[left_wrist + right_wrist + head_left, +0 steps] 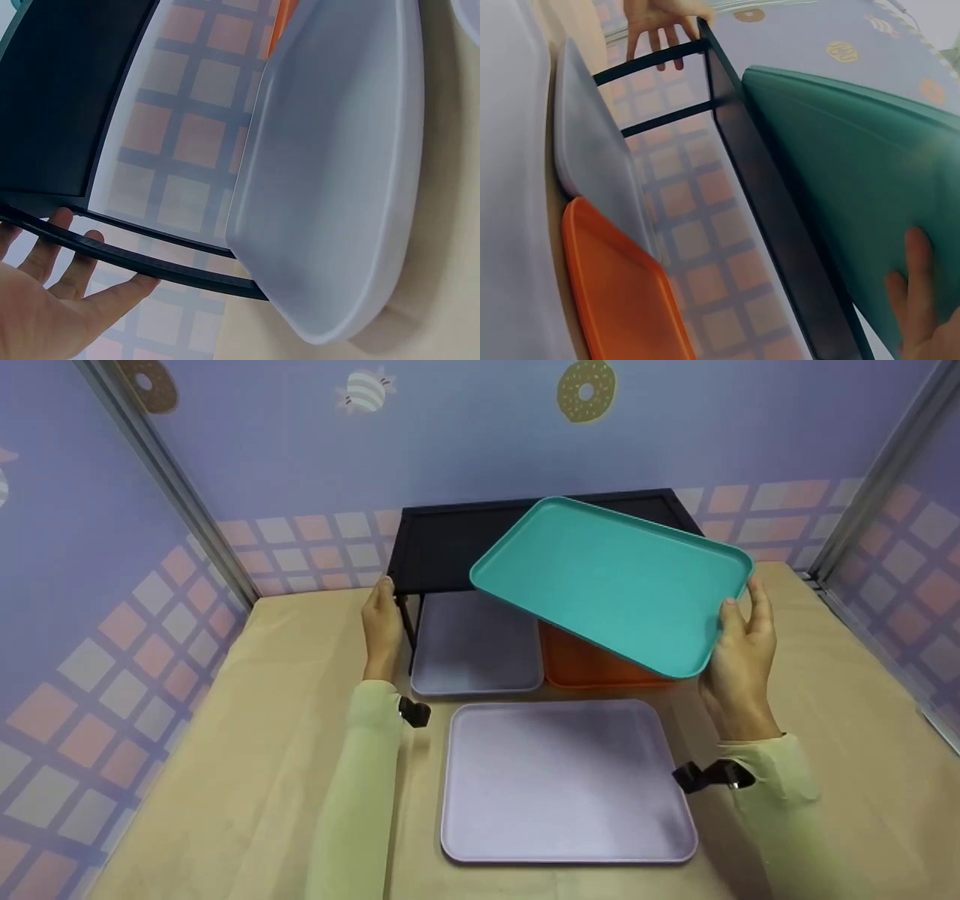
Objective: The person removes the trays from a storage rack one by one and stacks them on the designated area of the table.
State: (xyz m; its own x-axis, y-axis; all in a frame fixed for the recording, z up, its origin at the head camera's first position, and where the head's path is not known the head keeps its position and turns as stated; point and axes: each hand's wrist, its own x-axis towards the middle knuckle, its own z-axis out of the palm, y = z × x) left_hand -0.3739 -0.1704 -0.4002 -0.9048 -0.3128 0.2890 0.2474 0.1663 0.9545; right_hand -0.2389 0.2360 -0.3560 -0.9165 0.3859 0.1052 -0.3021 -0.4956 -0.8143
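Observation:
My right hand (741, 671) grips a teal tray (611, 585) by its right edge, the thumb over the rim and the fingers underneath. The tray is tilted and overlaps the right part of a black rack (446, 547) in the head view. At the rack's left front corner, my left hand (382, 630) holds the frame; the left wrist view has its fingers (75, 277) around the side bars. Under the rack lie a grey tray (478, 649) on the left and an orange tray (592, 664) on the right, the latter partly hidden by the teal one.
A pale lilac tray (568, 784) lies flat in front of the rack, between my forearms. Beige cloth (247, 780) covers the table. Patterned walls (480, 442) enclose the back and both sides, with metal posts (169, 472) at the corners.

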